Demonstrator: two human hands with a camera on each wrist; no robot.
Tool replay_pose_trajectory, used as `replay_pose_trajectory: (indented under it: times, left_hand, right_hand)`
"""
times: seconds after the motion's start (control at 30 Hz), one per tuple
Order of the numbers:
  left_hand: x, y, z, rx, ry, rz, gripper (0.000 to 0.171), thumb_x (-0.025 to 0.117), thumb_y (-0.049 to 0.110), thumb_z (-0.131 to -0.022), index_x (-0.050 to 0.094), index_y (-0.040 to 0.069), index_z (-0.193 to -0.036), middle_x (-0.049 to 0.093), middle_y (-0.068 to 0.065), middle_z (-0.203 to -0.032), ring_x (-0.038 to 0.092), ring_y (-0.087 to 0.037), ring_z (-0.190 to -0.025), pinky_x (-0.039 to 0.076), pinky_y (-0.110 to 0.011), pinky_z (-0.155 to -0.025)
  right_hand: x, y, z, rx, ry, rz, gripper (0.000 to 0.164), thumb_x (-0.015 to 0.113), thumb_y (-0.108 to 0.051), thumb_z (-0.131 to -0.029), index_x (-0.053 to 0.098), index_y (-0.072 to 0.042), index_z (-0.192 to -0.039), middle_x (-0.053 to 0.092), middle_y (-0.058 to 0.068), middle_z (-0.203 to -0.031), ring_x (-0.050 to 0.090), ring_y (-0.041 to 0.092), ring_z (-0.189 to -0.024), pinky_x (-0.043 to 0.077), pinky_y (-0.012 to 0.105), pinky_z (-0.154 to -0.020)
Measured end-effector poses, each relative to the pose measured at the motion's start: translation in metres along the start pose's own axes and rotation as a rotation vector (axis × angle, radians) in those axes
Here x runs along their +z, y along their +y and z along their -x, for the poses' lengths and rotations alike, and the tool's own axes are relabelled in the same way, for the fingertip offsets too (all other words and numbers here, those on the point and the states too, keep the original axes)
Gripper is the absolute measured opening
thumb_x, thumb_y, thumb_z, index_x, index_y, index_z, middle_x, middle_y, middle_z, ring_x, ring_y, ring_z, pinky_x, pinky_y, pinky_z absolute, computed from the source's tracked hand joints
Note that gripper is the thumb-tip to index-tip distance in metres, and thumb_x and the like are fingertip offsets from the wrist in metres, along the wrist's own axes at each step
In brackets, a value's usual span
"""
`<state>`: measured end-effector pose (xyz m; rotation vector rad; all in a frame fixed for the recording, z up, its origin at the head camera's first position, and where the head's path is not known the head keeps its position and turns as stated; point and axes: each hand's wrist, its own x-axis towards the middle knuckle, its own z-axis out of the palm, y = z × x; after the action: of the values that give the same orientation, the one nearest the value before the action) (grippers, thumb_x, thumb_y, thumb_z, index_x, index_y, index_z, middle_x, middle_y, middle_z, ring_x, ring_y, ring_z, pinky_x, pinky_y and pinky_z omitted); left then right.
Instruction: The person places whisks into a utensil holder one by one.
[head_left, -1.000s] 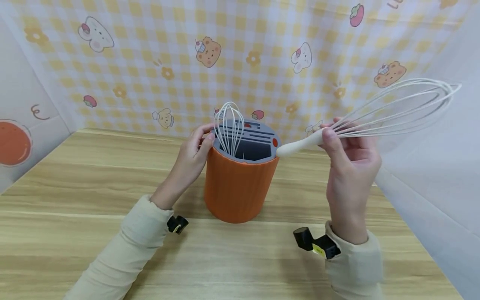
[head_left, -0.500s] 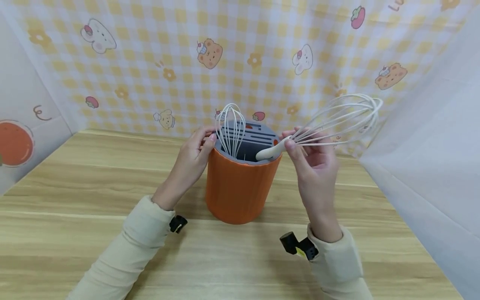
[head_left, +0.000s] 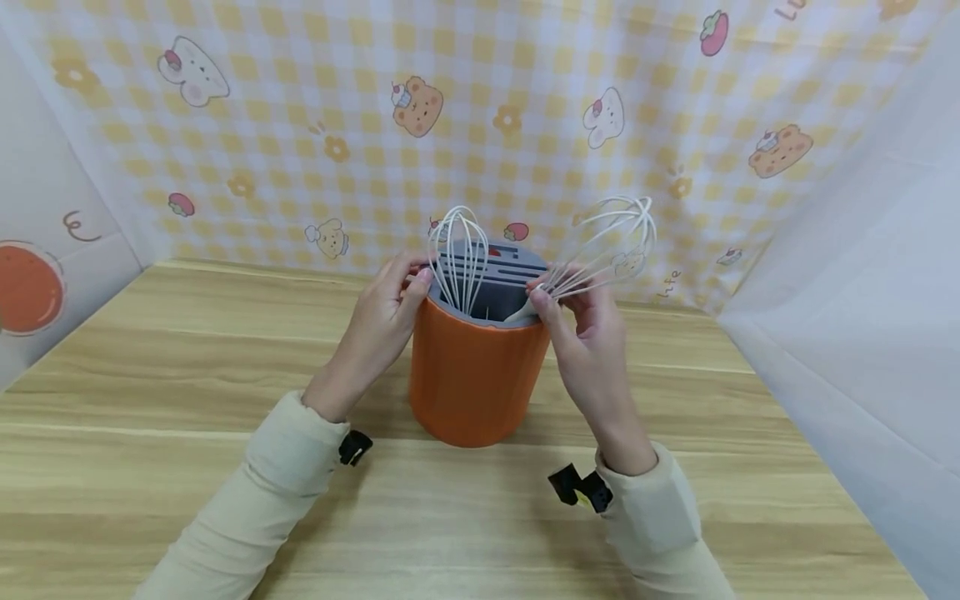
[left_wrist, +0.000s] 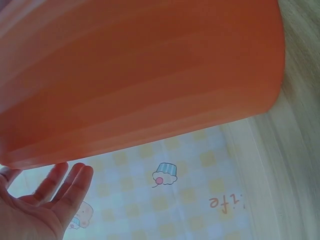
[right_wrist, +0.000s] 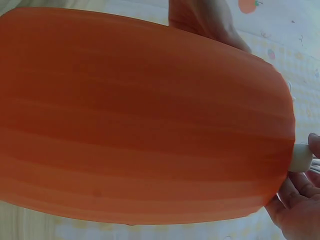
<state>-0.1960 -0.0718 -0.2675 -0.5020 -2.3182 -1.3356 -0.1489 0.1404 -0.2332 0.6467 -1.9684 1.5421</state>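
An orange utensil holder (head_left: 474, 379) with a grey slotted top stands upright on the wooden table. One white wire whisk (head_left: 459, 262) stands head up in its large opening. My left hand (head_left: 386, 304) touches the holder's left rim; in the left wrist view its fingers (left_wrist: 75, 192) reach out fairly straight beside the orange wall. My right hand (head_left: 588, 342) pinches a second white whisk (head_left: 618, 218) where its wires meet the handle. That whisk tilts, wire head up to the right, with its handle's lower end inside the opening and hidden. The right wrist view shows its pale handle (right_wrist: 301, 158) at the rim.
The table (head_left: 247, 350) spreads out around the holder. A yellow checked cloth (head_left: 330, 100) with cartoon prints hangs close behind it. White walls stand at the left (head_left: 45, 167) and right (head_left: 870, 333).
My right hand has carried the second whisk leftward to the holder, and its handle has gone down into the opening. My left hand has stayed at the rim.
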Motion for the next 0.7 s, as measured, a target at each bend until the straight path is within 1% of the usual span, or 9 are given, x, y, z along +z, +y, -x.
replay_pose_trajectory:
  times: [0.07,0.13,0.23,0.3,0.37,0.43,0.5,0.6,0.7]
  left_hand:
    - [0.0,0.001,0.001,0.003,0.003,-0.001,0.037,0.035,0.041,-0.098,0.051,0.019,-0.123,0.054,-0.007,-0.119,0.055,-0.023,-0.104,0.049,-0.043,-0.088]
    - [0.0,0.001,0.002,0.002,0.003,0.001,0.036,0.035,0.041,-0.098,0.051,0.02,-0.123,0.054,-0.007,-0.118,0.054,-0.022,-0.104,0.05,-0.043,-0.087]
    - [0.001,0.002,0.003,0.005,0.005,0.003,0.036,0.035,0.04,-0.098,0.051,0.02,-0.123,0.053,-0.007,-0.119,0.054,-0.022,-0.104,0.05,-0.043,-0.086]
    - [0.001,0.002,0.004,0.01,0.01,0.003,0.035,0.035,0.04,-0.098,0.051,0.021,-0.123,0.053,-0.007,-0.12,0.054,-0.022,-0.105,0.05,-0.043,-0.086]
    - [0.002,0.003,0.005,0.019,0.018,0.0,0.035,0.035,0.04,-0.098,0.051,0.021,-0.123,0.053,-0.007,-0.12,0.053,-0.022,-0.106,0.05,-0.043,-0.086]
    - [0.002,0.003,0.005,0.024,0.022,0.001,0.035,0.035,0.04,-0.098,0.051,0.021,-0.123,0.053,-0.007,-0.119,0.053,-0.021,-0.106,0.05,-0.043,-0.086]
    - [0.002,0.004,0.006,0.02,0.02,0.003,0.035,0.034,0.04,-0.098,0.051,0.022,-0.123,0.053,-0.007,-0.119,0.053,-0.021,-0.106,0.051,-0.042,-0.086]
    - [0.003,0.004,0.008,0.012,0.011,0.011,0.036,0.034,0.04,-0.098,0.05,0.022,-0.125,0.052,-0.007,-0.12,0.053,-0.022,-0.105,0.051,-0.042,-0.084]
    - [0.003,0.005,0.009,0.01,0.01,0.012,0.036,0.034,0.04,-0.098,0.05,0.021,-0.126,0.052,-0.007,-0.12,0.054,-0.022,-0.103,0.052,-0.042,-0.084]
  right_hand:
    - [0.002,0.002,0.001,-0.01,-0.007,0.035,0.027,0.059,-0.004,-0.089,0.047,0.008,-0.11,0.061,0.015,-0.1,0.057,0.017,-0.096,0.044,0.023,-0.087]
    - [0.004,0.003,0.003,-0.007,-0.011,0.091,0.027,0.06,-0.006,-0.088,0.049,0.005,-0.109,0.061,0.013,-0.099,0.055,0.015,-0.094,0.043,0.022,-0.083]
    - [0.007,0.005,0.006,-0.005,-0.025,0.19,0.028,0.061,-0.011,-0.089,0.05,0.002,-0.112,0.06,0.01,-0.101,0.051,0.013,-0.092,0.041,0.02,-0.081]
    - [0.01,0.006,0.008,0.0,-0.022,0.227,0.032,0.06,-0.012,-0.089,0.05,0.001,-0.116,0.059,0.01,-0.102,0.05,0.013,-0.091,0.041,0.019,-0.079]
    - [0.012,0.006,0.009,0.016,-0.02,0.213,0.037,0.059,-0.012,-0.09,0.046,0.002,-0.121,0.059,0.012,-0.108,0.051,0.013,-0.093,0.041,0.017,-0.081]
    - [0.013,0.006,0.01,0.037,-0.01,0.181,0.041,0.058,-0.011,-0.09,0.041,0.002,-0.126,0.059,0.013,-0.108,0.051,0.013,-0.093,0.043,0.016,-0.081]
    - [0.014,0.006,0.01,0.061,-0.008,0.139,0.047,0.058,-0.009,-0.09,0.036,0.001,-0.13,0.059,0.013,-0.109,0.052,0.012,-0.097,0.043,0.016,-0.087]
    - [0.014,0.005,0.01,0.075,-0.001,0.091,0.054,0.059,-0.006,-0.089,0.029,-0.001,-0.133,0.058,0.012,-0.104,0.052,0.011,-0.101,0.039,0.022,-0.098]
    - [0.014,0.005,0.009,0.063,0.007,0.062,0.061,0.061,-0.006,-0.087,0.024,-0.004,-0.136,0.057,0.014,-0.103,0.051,0.014,-0.104,0.034,0.027,-0.103]
